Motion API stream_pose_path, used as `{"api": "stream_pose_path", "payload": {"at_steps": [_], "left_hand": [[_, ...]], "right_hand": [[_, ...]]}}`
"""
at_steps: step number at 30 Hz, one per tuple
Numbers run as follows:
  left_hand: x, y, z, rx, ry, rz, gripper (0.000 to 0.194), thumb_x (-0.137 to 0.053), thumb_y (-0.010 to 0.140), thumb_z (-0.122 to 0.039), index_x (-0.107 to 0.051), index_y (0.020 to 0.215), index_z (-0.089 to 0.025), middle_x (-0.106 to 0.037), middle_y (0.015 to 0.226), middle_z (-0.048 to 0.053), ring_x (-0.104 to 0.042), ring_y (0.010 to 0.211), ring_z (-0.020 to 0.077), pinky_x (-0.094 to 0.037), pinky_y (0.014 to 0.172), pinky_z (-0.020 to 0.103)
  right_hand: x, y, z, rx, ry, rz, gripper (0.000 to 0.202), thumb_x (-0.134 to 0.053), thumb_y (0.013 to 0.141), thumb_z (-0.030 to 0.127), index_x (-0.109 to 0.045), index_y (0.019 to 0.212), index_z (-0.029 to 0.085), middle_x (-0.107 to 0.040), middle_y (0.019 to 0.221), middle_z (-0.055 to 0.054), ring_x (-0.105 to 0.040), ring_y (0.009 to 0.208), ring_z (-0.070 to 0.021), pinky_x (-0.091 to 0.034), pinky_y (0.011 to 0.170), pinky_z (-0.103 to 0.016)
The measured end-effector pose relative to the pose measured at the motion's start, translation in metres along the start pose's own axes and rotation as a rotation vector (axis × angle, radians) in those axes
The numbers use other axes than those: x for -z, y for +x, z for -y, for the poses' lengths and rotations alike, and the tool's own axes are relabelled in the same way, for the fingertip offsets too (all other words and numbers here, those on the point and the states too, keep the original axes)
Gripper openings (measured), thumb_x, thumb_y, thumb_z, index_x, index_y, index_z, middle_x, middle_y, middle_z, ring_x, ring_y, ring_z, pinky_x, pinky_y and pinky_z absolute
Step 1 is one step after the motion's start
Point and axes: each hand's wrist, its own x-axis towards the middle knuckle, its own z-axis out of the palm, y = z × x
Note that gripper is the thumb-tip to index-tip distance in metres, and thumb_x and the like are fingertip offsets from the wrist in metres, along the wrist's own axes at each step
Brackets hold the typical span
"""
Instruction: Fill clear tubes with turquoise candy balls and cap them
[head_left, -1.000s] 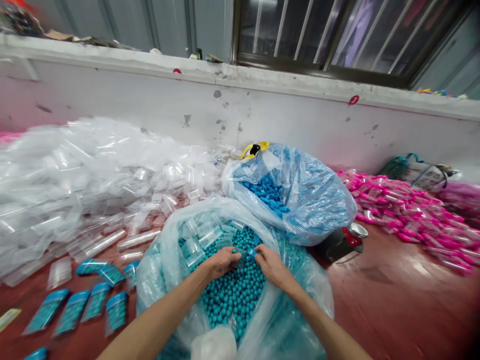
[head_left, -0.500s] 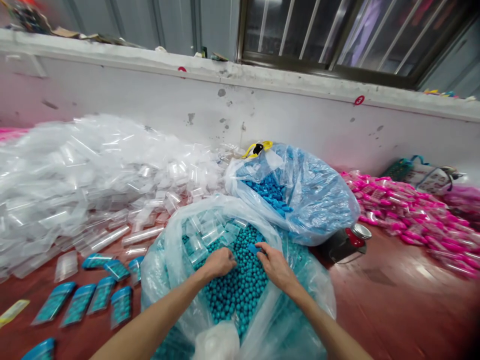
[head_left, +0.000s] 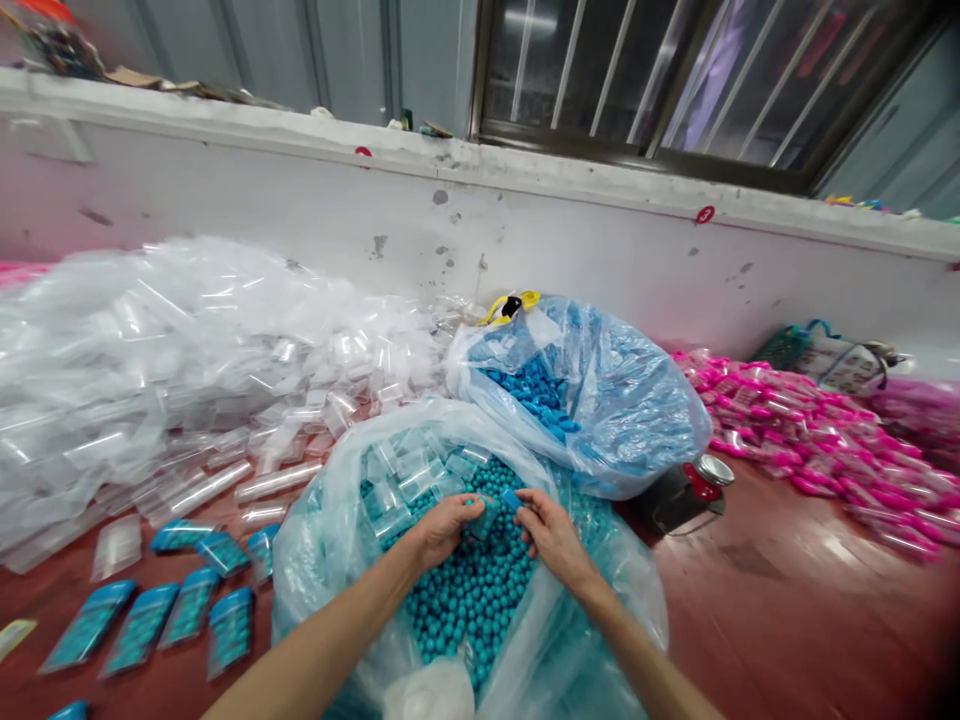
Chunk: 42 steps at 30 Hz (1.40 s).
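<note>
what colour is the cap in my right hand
The cap is blue; it shows best in the head view.

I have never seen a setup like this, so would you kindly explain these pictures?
There is no machine, only a person wearing one head camera that looks forward and down; every picture comes from it. The bare left hand holds what looks like a clear container; the bare right hand pinches a blue piece. Both are above an open plastic bag of teal beads. On the red floor at left lie blue-topped packs near a heap of clear plastic. Behind sits a second bag; pink items are piled at right.
</note>
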Motion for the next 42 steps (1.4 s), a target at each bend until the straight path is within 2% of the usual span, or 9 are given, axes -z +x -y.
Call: {"api": "stream_pose_path", "payload": {"at_steps": [8, 11, 17, 25, 29, 32, 34, 37, 42], "left_hand": [[-0.007, -0.026, -0.007, -0.132, -0.038, -0.033, 0.037, -0.067, 0.061, -0.044, -0.055, 0.078, -0.014, -0.057, 0.068, -0.001, -0.055, 0.067, 0.0113, -0.037, 0.065, 0.022], [-0.016, -0.033, -0.006, -0.138, -0.02, -0.052, 0.039, -0.066, 0.06, -0.047, -0.051, 0.077, -0.015, -0.055, 0.062, -0.003, -0.055, 0.059, 0.0111, -0.038, 0.056, 0.021], [-0.029, -0.045, -0.002, -0.151, -0.071, -0.159, 0.055, -0.059, 0.064, -0.051, -0.043, 0.105, -0.017, -0.05, 0.057, -0.006, -0.048, 0.04, 0.0077, -0.031, 0.036, 0.017], [-0.039, -0.052, -0.004, -0.18, 0.056, -0.321, 0.039, -0.05, 0.072, -0.039, -0.047, 0.103, -0.016, -0.042, 0.045, -0.01, -0.039, 0.031, 0.0061, -0.026, 0.03, 0.016], [-0.036, -0.057, -0.004, -0.138, 0.045, -0.267, 0.046, -0.052, 0.069, -0.046, -0.045, 0.104, -0.017, -0.046, 0.046, -0.009, -0.044, 0.033, 0.0075, -0.029, 0.031, 0.016], [-0.03, -0.065, -0.009, -0.072, 0.022, -0.125, 0.053, -0.056, 0.065, -0.052, -0.042, 0.105, -0.019, -0.054, 0.057, -0.006, -0.052, 0.038, 0.0092, -0.033, 0.033, 0.017], [-0.027, -0.069, -0.014, -0.075, 0.073, -0.092, 0.051, -0.054, 0.067, -0.051, -0.04, 0.105, -0.02, -0.052, 0.057, -0.007, -0.051, 0.036, 0.0082, -0.031, 0.032, 0.016], [-0.028, -0.072, -0.02, -0.112, 0.176, -0.127, 0.045, -0.048, 0.073, -0.048, -0.038, 0.106, -0.019, -0.045, 0.051, -0.009, -0.045, 0.032, 0.0069, -0.027, 0.029, 0.016], [-0.037, -0.072, -0.021, -0.193, 0.231, -0.232, 0.051, -0.045, 0.077, -0.042, -0.032, 0.122, -0.022, -0.051, 0.062, -0.006, -0.042, 0.036, 0.0072, -0.037, 0.037, 0.021]], "right_hand": [[-0.014, -0.011, 0.029, 0.197, -0.241, 0.002, 0.03, -0.04, 0.082, 0.023, -0.057, 0.106, 0.018, -0.061, 0.075, -0.003, -0.058, 0.066, -0.0165, -0.048, 0.059, -0.028], [-0.016, -0.014, 0.036, 0.253, -0.352, -0.005, 0.032, -0.04, 0.082, 0.022, -0.06, 0.106, 0.016, -0.065, 0.075, -0.005, -0.059, 0.071, -0.0181, -0.047, 0.066, -0.031], [-0.021, -0.019, 0.035, 0.362, -0.454, 0.005, 0.034, -0.035, 0.086, 0.022, -0.06, 0.108, 0.018, -0.066, 0.081, -0.006, -0.06, 0.073, -0.0173, -0.046, 0.071, -0.031], [-0.011, -0.021, 0.045, 0.487, -0.47, 0.223, 0.031, -0.033, 0.089, 0.022, -0.059, 0.106, 0.022, -0.061, 0.074, -0.002, -0.054, 0.067, -0.014, -0.043, 0.066, -0.025], [-0.004, -0.019, 0.046, 0.451, -0.381, 0.284, 0.027, -0.039, 0.086, 0.021, -0.06, 0.102, 0.021, -0.061, 0.082, -0.003, -0.054, 0.077, -0.0147, -0.043, 0.074, -0.028], [-0.001, -0.013, 0.042, 0.233, -0.097, 0.312, 0.024, -0.05, 0.077, 0.023, -0.06, 0.098, 0.021, -0.057, 0.073, 0.001, -0.053, 0.064, -0.0122, -0.045, 0.059, -0.024], [-0.003, -0.008, 0.04, 0.08, 0.099, 0.281, 0.029, -0.057, 0.069, 0.026, -0.058, 0.097, 0.02, -0.053, 0.068, 0.004, -0.048, 0.051, -0.009, -0.042, 0.047, -0.021], [-0.01, -0.006, 0.042, 0.017, 0.26, 0.151, 0.039, -0.062, 0.063, 0.029, -0.056, 0.1, 0.018, -0.055, 0.073, 0.002, -0.049, 0.05, -0.0088, -0.044, 0.05, -0.024], [-0.019, -0.024, 0.059, 0.188, -0.018, 0.216, 0.053, -0.051, 0.076, 0.032, -0.041, 0.126, 0.018, -0.056, 0.108, -0.007, -0.053, 0.098, -0.0211, -0.042, 0.085, -0.036]]}}
